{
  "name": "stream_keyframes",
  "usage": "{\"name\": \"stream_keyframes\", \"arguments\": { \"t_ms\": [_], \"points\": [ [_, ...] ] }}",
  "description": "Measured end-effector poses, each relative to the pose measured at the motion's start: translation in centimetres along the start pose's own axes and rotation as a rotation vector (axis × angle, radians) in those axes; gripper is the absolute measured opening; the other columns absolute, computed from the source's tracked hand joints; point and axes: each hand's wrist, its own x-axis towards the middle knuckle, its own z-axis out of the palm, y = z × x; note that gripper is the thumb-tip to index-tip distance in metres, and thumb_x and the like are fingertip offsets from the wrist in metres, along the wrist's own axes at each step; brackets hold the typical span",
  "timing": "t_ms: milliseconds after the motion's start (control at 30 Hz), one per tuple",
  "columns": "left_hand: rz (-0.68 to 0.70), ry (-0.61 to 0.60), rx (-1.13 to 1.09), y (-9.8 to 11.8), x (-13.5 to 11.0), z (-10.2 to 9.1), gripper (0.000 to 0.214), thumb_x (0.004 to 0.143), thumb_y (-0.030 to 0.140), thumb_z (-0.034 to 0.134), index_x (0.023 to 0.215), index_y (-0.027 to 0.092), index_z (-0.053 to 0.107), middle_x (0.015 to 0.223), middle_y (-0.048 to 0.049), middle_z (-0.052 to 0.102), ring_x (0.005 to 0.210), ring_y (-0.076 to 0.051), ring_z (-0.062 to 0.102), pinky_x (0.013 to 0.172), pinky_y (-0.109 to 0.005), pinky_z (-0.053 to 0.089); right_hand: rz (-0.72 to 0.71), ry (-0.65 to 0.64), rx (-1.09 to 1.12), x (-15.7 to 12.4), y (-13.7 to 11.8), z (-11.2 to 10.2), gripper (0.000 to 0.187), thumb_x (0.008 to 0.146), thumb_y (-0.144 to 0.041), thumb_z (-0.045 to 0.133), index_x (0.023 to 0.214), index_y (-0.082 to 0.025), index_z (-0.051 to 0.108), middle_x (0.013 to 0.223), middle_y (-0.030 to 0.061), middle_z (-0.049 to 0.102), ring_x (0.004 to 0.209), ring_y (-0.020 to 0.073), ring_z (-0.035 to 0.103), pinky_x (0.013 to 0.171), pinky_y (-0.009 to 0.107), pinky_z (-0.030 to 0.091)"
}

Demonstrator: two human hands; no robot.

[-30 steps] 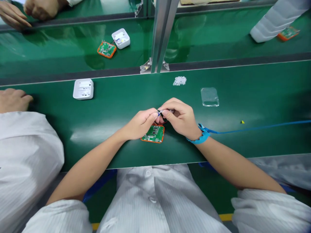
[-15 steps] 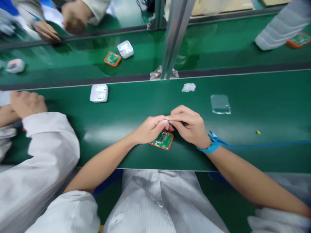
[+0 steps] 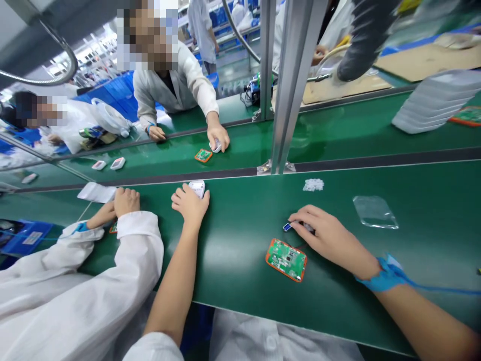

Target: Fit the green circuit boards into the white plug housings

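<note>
My left hand reaches to the far left of the table. Its fingers and thumb lie around a white plastic case, whose near part is hidden under the hand. My right hand pinches a small part with a blue, white-edged face between thumb and fingers. A thin dark wire seems to run from under that hand toward the green circuit board. The board lies flat on the table in an orange frame, just below and left of my right hand.
A pile of small white pieces and a clear plastic tray lie beyond my right hand. A metal post rises behind. A co-worker's sleeve is close on the left; another person's hand holds a white case across the belt.
My hands have parted. The left went far left onto the white case; the right stays near the board with the small part. The view has tilted up, and the person opposite now grasps a case.
</note>
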Motion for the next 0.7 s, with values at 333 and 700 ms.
{"name": "stream_keyframes", "arguments": {
  "t_ms": [333,700],
  "points": [
    [0.476,-0.109,-0.517,1.8,-2.1,0.7,0.071,0.064,0.026,0.086,0.123,0.018,0.048,0.125,-0.0149,0.057,0.121,-0.033,0.059,0.107,-0.049,0.048,0.097,-0.03,-0.194,-1.7,-0.6,0.2,0.027,0.096,-0.025,0.053,0.12,-0.019,0.063,0.103,0.0118,0.073,0.092,0.029,0.072,0.076,0.04,0.056],
    [0.633,-1.335,-1.415,4.7,-7.5,-0.5,0.083,0.059,0.023,0.098,0.131,0.027,0.058,0.15,-0.016,0.056,0.127,-0.03,0.065,0.102,-0.045,0.058,-0.212,0.024,0.061,-0.6,-1.4,-0.2,0.024,0.101,-0.02,0.052,0.116,-0.026,0.07,0.106,0.0067,0.061,0.082,0.0156,0.061,0.074,0.028,0.053]
  ]
}}
